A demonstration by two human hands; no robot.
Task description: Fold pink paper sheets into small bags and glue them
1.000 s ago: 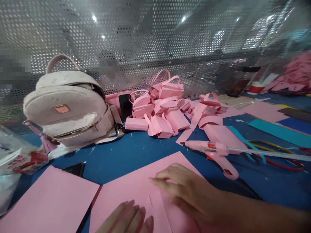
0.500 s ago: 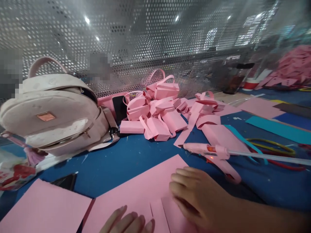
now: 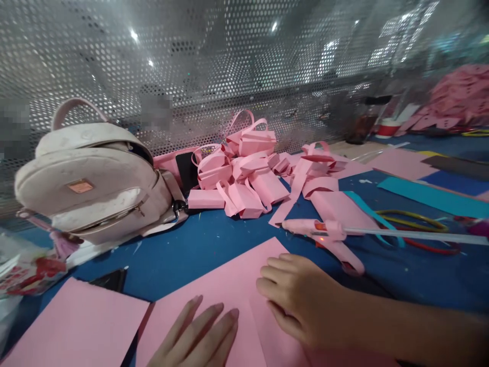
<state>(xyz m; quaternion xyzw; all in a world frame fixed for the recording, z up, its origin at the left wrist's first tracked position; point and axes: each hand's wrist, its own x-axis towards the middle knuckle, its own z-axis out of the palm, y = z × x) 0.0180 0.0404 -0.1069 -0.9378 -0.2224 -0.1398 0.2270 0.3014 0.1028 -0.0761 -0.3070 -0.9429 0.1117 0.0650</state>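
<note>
My left hand lies flat, fingers together, on a pink paper sheet at the near edge of the blue table. My right hand rests on the same sheet's right part, fingers curled and pressing down on the paper, thumb tucked below. A cut runs through the sheet between the two hands. A pink glue gun lies just beyond my right hand, its stick pointing right. Neither hand lifts anything.
A second pink sheet lies at near left with a dark phone beside it. A pale backpack stands at left. Folded pink paper bags pile in the middle. Coloured sheets lie at right, and perforated metal screens rise behind.
My left hand has slid further up onto the sheet. My right hand drew back toward me and curled its fingers, covering the cut strip. The view shifted a little.
</note>
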